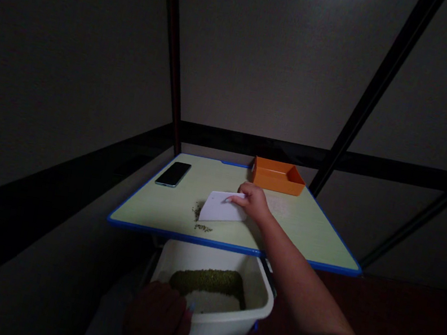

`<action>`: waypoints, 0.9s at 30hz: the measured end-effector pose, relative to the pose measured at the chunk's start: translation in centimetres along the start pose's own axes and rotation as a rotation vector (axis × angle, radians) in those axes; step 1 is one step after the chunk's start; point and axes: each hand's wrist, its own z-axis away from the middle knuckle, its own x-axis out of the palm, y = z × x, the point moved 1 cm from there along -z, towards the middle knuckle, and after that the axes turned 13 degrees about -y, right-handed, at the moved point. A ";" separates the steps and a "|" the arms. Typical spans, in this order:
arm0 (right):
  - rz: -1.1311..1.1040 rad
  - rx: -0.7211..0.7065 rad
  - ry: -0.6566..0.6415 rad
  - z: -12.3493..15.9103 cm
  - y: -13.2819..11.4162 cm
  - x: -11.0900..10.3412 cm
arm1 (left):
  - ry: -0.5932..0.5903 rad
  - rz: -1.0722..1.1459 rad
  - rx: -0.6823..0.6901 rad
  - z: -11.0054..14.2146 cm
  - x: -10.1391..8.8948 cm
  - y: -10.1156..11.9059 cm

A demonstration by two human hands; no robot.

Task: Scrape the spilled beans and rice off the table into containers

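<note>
My right hand (253,200) pinches a white card (221,207) between thumb and fingers. The card's lower edge is at the tabletop, beside small dark grains (203,227) scattered at its left and in front of it. Below the table's front edge sits a white plastic tub (229,326), with a heap of green grains (209,279) toward its back and a pale layer in front. My left hand (158,316) is closed over the tub's near left rim; its fingers are dim and partly hidden.
The pale green table (301,238) has a blue edge. A phone (174,174) lies at its back left, and an orange tray (277,177) stands at the back right. Pale fine grains (279,206) lie right of my right hand. Grey panel walls (263,54) stand behind and left.
</note>
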 end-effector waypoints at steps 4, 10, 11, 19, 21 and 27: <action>-0.075 -0.003 -0.090 0.3 -0.8 0.4 | 0.032 0.020 -0.011 0.2 0.1 0.1; -0.026 -0.046 -0.140 0.4 -1.9 0.6 | 0.022 0.010 -0.024 0.2 0.0 0.1; -0.010 -0.058 -0.149 0.4 -2.0 0.6 | 0.032 0.016 -0.029 0.1 -0.1 0.1; 0.123 -0.091 -0.170 0.6 -2.2 0.8 | 0.022 0.018 -0.016 0.2 0.0 0.0; 0.136 -0.095 -0.175 0.6 -2.3 0.8 | 0.005 0.000 -0.010 0.3 0.0 0.0; 0.171 -0.104 -0.145 0.7 -2.2 0.9 | -0.014 0.005 -0.016 0.1 -0.2 0.0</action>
